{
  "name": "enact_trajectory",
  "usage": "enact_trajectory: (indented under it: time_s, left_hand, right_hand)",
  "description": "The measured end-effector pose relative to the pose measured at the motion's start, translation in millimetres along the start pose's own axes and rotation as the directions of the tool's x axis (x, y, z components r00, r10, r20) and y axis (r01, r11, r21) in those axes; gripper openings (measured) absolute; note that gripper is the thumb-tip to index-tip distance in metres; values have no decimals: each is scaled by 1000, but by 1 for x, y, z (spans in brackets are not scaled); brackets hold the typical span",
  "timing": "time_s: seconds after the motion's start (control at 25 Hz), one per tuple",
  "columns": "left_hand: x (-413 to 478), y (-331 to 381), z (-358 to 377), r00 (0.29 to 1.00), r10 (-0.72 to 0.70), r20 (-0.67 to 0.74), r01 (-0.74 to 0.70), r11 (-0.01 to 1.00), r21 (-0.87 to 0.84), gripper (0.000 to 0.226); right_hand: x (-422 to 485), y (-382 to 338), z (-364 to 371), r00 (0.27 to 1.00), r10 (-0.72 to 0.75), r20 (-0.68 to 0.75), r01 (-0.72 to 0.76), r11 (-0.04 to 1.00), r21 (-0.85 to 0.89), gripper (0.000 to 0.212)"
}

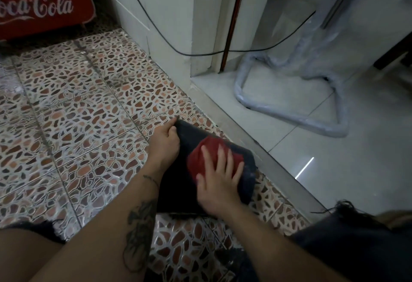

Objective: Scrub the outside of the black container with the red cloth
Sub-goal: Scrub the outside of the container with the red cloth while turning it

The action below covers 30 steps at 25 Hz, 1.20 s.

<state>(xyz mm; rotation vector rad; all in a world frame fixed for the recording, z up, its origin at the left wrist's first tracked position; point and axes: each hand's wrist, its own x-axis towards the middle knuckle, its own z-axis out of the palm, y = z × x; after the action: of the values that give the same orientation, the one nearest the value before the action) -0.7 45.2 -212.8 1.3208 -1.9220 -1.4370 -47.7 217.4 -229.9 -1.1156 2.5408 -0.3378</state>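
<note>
The black container (178, 183) lies on its side on the patterned floor tiles, between my knees. My left hand (165, 141) grips its far left corner, fingers curled over the edge. The red cloth (208, 150) is spread on the container's upper outer face. My right hand (217, 181) lies flat on the cloth with its fingers apart, pressing it against the container. The right hand looks slightly blurred. The container's underside and far side are hidden.
A raised grey threshold (267, 163) runs diagonally just right of the container, with glossy white floor beyond. A plastic-wrapped tube frame (289, 114) stands on that floor. A white wall corner (169, 36) with a black cable is ahead. A red Coca-Cola cooler (40, 3) stands at far left.
</note>
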Motion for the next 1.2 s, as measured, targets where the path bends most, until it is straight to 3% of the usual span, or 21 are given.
enact_trajectory:
  time_s: [0.2, 0.32, 0.44, 0.52, 0.6, 0.68, 0.76, 0.84, 0.92, 1.0, 1.12, 1.2]
  left_hand:
    - [-15, 5, -6, 998, 23, 63, -22, 1000, -12, 47]
    - [-22, 11, -14, 993, -21, 115, 33, 994, -103, 49]
    - [-46, 11, -16, 995, -35, 92, 53, 977, -207, 49]
    - [-59, 11, -17, 998, -51, 36, 58, 973, -222, 50]
    - [-57, 12, -18, 996, -77, -52, 67, 982, -179, 46]
    - [-48, 17, -20, 987, -106, -122, 90, 988, -129, 43]
    - [-35, 20, -20, 986, -84, -147, 82, 996, -15, 48]
    - [-31, 19, -14, 994, -52, -91, 61, 993, 100, 49]
    - [-38, 14, -10, 999, -29, -41, 35, 988, 153, 50]
    - [-43, 7, -13, 999, 6, -44, 0, 992, 129, 51]
    - [-47, 4, -14, 995, 78, -57, -77, 997, 23, 48]
    - [-54, 6, -8, 977, 192, -91, -191, 981, 28, 46]
  right_hand:
    - [-28, 14, 9, 997, -75, 26, 77, 993, -92, 76]
    - [-1, 34, -2, 991, 130, -35, -130, 991, 22, 63]
    - [31, 53, -25, 928, 370, 35, -372, 925, 82, 58]
    - [43, 60, -34, 899, 430, 89, -436, 898, 65, 58]
    - [45, 54, -32, 929, 363, 75, -368, 928, 60, 58]
    - [40, 41, -23, 996, 85, 32, -86, 994, 60, 62]
    - [33, 38, -13, 985, -169, 25, 167, 983, 77, 67]
    - [33, 58, -12, 996, -92, 14, 90, 993, 71, 69]
    - [37, 81, -15, 983, 179, 41, -181, 983, 44, 67]
    - [43, 83, -23, 943, 306, 131, -311, 950, 18, 61]
    - [54, 42, -29, 976, 108, 191, -125, 989, 81, 57]
    - [59, 13, -33, 988, -38, 147, 18, 990, 139, 55]
